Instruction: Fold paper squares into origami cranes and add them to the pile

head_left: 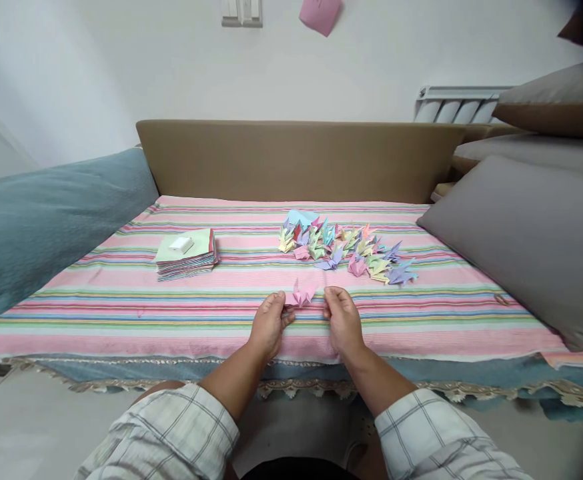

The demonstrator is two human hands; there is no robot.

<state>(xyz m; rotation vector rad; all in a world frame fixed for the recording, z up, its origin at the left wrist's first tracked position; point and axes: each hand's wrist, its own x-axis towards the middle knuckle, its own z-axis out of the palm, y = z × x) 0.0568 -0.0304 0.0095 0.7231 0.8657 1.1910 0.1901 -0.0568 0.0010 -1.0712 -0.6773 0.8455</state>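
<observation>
A pink folded paper crane [301,295] is pinched at its left end between the thumb and fingers of my left hand [270,323]. It is held just above the striped cloth, wings and points facing up. Close to its right side is my right hand [343,320], fingers curled and thumb pressed to the index finger. A narrow gap shows between those fingertips and the crane, and I see nothing in them. Beyond my hands lies a cluster of many-coloured paper cranes [331,250]. A light blue sheet of paper [301,217] lies at its back edge.
A stack of coloured paper squares [186,260], topped by a small white block [181,245], sits to the left. The striped cloth [121,307] covers the seat. Grey cushions [526,233] border the right, a blue armrest [61,213] the left, a brown backrest [296,160] the rear.
</observation>
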